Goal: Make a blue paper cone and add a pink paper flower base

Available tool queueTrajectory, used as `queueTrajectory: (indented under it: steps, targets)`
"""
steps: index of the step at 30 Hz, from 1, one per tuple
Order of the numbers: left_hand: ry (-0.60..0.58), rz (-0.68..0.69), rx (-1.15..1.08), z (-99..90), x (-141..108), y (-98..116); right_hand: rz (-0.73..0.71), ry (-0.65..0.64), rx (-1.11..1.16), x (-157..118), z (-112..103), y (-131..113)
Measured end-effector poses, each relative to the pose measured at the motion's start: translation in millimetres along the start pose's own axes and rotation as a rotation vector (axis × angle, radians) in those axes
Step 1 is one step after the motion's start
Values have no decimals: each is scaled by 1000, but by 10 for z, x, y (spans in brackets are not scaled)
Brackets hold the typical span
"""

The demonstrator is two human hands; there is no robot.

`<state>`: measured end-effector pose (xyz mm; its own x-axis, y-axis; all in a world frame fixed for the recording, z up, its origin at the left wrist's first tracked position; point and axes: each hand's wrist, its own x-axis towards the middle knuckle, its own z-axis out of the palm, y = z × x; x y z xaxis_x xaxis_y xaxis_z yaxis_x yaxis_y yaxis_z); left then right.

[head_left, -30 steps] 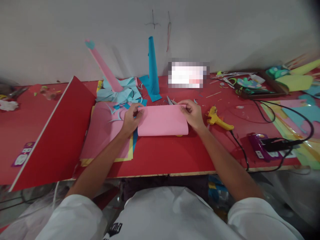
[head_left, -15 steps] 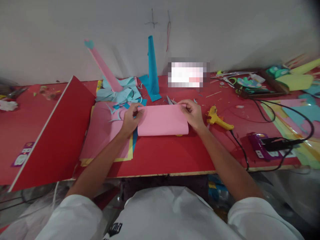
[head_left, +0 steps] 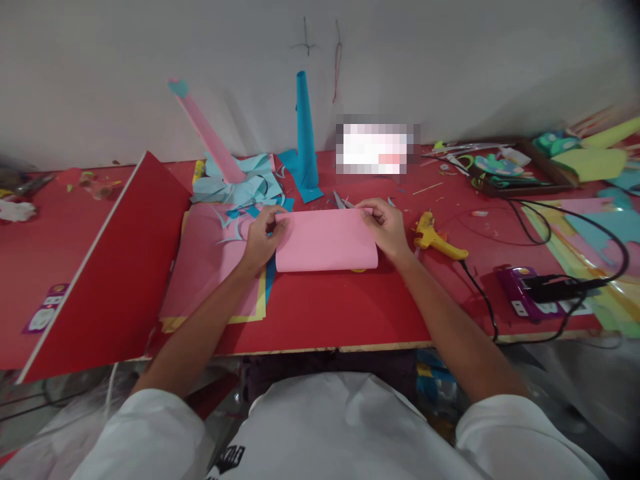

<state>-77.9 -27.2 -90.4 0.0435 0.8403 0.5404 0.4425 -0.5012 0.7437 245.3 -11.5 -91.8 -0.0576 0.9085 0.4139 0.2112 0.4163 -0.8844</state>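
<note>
A pink sheet of paper (head_left: 326, 241) is bent over toward me, with its rounded fold on the near side. My left hand (head_left: 265, 235) pinches its far left corner. At the far right corner, my right hand (head_left: 386, 228) grips the same sheet between thumb and fingers. Partly hidden behind the paper are scissors (head_left: 342, 200), their blades showing past its far edge; a bit of yellow peeks out under the near fold. A stack of pink paper (head_left: 210, 267) with yellow sheets below it lies beside my left forearm.
Right of my hand lies a yellow glue gun (head_left: 437, 240), its cord trailing to a purple power strip (head_left: 530, 293). A blue paper cone (head_left: 306, 133) and a pink paper tube (head_left: 210, 139) stand behind. A red upright partition (head_left: 110, 273) bounds the left. Farther right is a cluttered tray (head_left: 550, 180).
</note>
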Motion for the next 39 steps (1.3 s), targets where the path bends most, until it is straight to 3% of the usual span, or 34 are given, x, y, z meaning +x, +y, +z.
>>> queueTrajectory:
  steps: [39]
  targets:
    - [-8, -26, 0, -19, 4, -4, 15, -5, -11, 4, -8, -30]
